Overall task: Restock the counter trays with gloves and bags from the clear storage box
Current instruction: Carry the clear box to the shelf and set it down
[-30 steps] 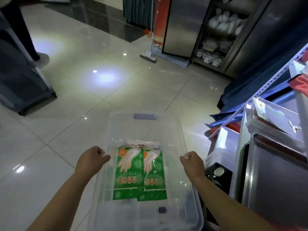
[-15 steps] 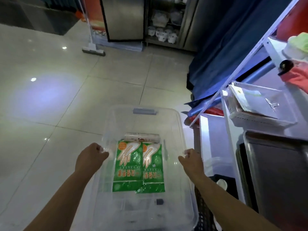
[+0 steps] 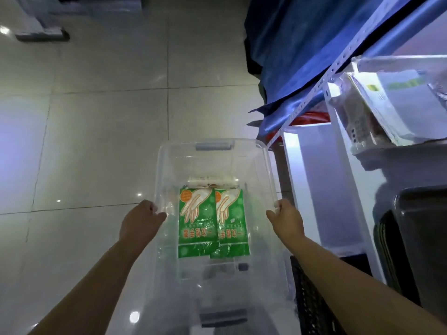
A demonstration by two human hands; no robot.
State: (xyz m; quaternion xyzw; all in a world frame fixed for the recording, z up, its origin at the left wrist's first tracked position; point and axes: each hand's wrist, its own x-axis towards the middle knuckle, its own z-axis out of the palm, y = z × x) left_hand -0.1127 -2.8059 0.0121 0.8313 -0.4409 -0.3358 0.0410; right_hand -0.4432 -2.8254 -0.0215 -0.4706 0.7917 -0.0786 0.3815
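1. A clear storage box (image 3: 262,151) is held out above the pale tiled floor (image 3: 101,131), its long sides gripped by two bare hands.
2. The left hand (image 3: 139,220) is clenched on the left rim, fingers (image 3: 154,209) curled over the edge.
3. The right hand (image 3: 287,220) is clenched on the right rim in the same way.
4. Inside, on the bottom of the box, lie two green glove packets (image 3: 212,221) side by side and touching, each printed with a pale hand.
5. Just beyond the packets lies a whitish roll (image 3: 212,182); its contents cannot be told.
6. To the right stands a white counter (image 3: 314,189), carrying a white tray (image 3: 387,151) with flat packets in it.
7. A blue cloth (image 3: 302,56) hangs behind a slanted perforated metal rail (image 3: 321,85).
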